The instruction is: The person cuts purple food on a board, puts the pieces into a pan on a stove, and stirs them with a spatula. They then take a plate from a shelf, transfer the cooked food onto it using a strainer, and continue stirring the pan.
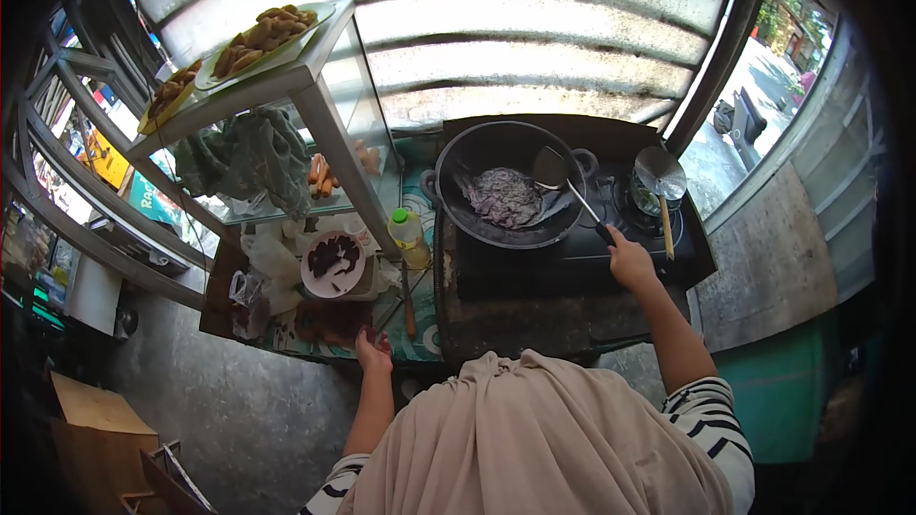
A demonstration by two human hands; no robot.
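Observation:
My right hand (630, 261) is wrapped round the black handle of a metal wok spatula (584, 198). The broad dark head of the spatula rests inside a black wok (460, 216) on the stove. In the wok lies a mound of purplish-grey food (506, 197), just left of the spatula head. My left hand (373, 349) hangs at the counter's front edge, its fingers loosely apart and their tips dark reddish. Close by it are a dark reddish patch (329, 318) on the counter and a white bowl (349, 290) with dark purple pieces.
A green-capped bottle (410, 237) and a wooden-handled tool (410, 313) stand and lie left of the stove (515, 284). A small pot with a strainer (660, 175) occupies the right burner. The glass display case (320, 114) carries plates of fried food (262, 38).

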